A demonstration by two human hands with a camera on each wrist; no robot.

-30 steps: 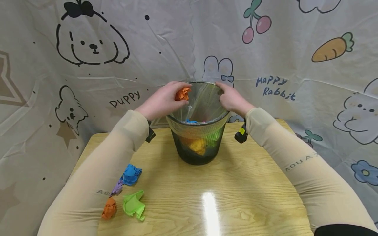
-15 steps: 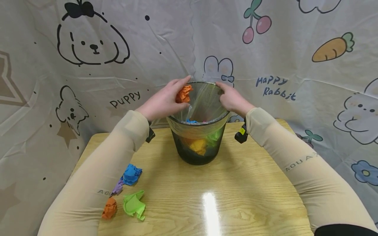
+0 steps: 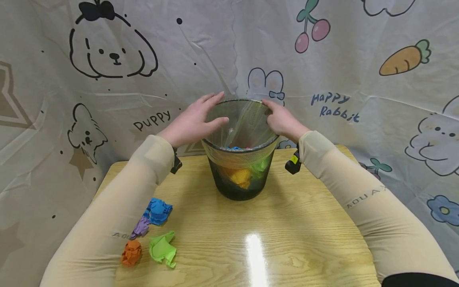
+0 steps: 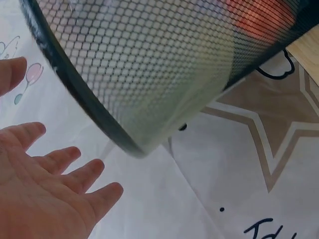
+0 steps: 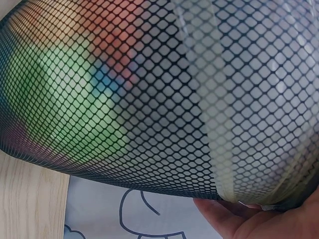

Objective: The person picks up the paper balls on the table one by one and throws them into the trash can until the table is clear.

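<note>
A black mesh wastebasket [image 3: 238, 191] stands upright on the table, lined with a clear plastic bag [image 3: 247, 123] folded over its rim. Crumpled yellow paper [image 3: 240, 177] and other coloured pieces show through the mesh. My right hand [image 3: 283, 120] grips the basket's right rim; in the right wrist view its curled fingers [image 5: 224, 216] lie against the rim. Beside the left rim my left hand [image 3: 193, 121] is spread and holds nothing. The left wrist view shows this hand's palm [image 4: 45, 199] apart from the mesh, with fingers extended.
On the table's [image 3: 287, 235] left side lie a blue paper ball [image 3: 159, 211], a purple one [image 3: 140, 227], an orange one [image 3: 132, 253] and a green crumpled sheet [image 3: 163, 249]. A printed cloth [image 3: 208, 48] hangs close behind the basket.
My left hand has let go of the orange paper ball inside the basket's mouth and drawn back slightly left, fingers spread. The right hand has stayed on the rim.
</note>
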